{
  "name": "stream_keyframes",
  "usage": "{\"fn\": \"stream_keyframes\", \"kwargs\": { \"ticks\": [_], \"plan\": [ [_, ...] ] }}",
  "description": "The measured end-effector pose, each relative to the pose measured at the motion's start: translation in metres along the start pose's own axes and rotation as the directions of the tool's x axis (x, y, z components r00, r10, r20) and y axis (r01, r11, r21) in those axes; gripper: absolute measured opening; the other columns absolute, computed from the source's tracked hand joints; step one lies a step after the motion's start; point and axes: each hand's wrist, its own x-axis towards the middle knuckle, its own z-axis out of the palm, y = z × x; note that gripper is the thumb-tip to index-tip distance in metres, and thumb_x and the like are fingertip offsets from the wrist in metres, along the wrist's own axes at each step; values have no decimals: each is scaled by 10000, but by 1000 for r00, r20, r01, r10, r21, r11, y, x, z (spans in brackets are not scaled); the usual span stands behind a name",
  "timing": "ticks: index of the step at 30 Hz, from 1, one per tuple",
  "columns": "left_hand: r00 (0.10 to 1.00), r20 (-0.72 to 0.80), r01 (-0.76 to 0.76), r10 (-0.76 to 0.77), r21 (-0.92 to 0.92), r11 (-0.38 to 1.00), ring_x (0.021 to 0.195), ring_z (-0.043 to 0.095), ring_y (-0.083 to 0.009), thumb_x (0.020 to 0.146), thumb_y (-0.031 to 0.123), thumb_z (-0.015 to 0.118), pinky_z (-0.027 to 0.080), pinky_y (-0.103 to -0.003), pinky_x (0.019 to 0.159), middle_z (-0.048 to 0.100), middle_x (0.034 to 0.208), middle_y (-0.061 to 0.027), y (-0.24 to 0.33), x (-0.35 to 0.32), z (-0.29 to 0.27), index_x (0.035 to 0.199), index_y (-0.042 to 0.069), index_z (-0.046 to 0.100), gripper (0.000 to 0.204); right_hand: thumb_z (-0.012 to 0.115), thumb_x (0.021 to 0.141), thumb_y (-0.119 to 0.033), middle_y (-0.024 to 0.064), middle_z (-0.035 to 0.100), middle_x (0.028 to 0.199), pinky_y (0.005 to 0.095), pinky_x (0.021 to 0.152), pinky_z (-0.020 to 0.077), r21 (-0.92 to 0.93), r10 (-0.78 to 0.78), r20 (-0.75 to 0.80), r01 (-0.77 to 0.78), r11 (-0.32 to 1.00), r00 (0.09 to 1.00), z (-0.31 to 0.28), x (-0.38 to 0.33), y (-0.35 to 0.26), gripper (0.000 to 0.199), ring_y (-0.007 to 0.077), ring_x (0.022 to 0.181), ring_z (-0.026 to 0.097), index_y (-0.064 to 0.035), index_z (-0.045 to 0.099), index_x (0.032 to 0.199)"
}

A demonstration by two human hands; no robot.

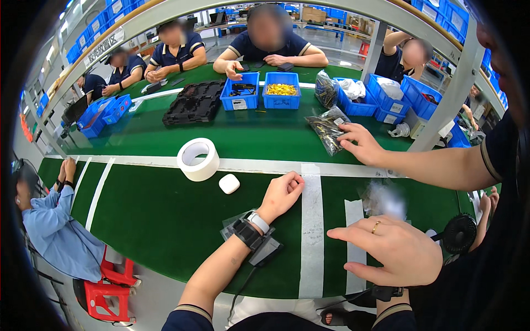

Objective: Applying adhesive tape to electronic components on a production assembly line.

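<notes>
My left hand [282, 194] rests on the green tabletop beside a pale tape strip [312, 231], fingers curled in a loose fist with nothing showing in them. At its wrist are a white band and a black device with a cable. My right hand [392, 251] hovers over the near right of the table, index finger stretched out and thumb apart, holding nothing. Beyond it lies a blurred, whitish crumpled thing [386, 198] that I cannot make out. To the left of my left hand are a small white rounded case [229, 183] and a white tape roll [199, 159].
At right, another person's hand [361, 143] touches a clear bag of small parts [329, 128]. Further back stand blue bins [281, 102], one with yellow pieces, and a black tray [193, 103]. A metal post [450, 88] rises at right; a small black fan [459, 234] stands near my right side.
</notes>
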Motion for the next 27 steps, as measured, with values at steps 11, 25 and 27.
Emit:
{"fn": "stream_keyframes", "kwargs": {
  "ticks": [11,25,27],
  "plan": [
    [1000,-7,17,-17,5,1000,481,439,-50,771,70,569,383,-207,476,479,560,2,3,0,1,802,0,553,78,594,758,-141,111,539,859,347,723,430,-3,-4,8,4,1000,1000,-1,0,0,411,271,792,546,-18,463,1127],
    [999,34,35,-35,5,999,509,408,-15,782,57,576,356,-182,474,484,585,26,2,1,0,809,-9,553,75,594,759,-145,102,535,849,343,720,429,-18,-3,-20,3,1000,1000,-1,-2,1,403,268,780,547,-28,465,1123],
    [1000,14,23,-23,13,1000,510,408,-16,783,58,575,355,-182,474,485,585,27,2,1,0,811,-8,552,75,593,760,-145,102,536,849,343,718,429,-22,10,-15,-11,1000,1000,-2,-3,-1,403,269,781,547,-28,466,1123]
  ]
}}
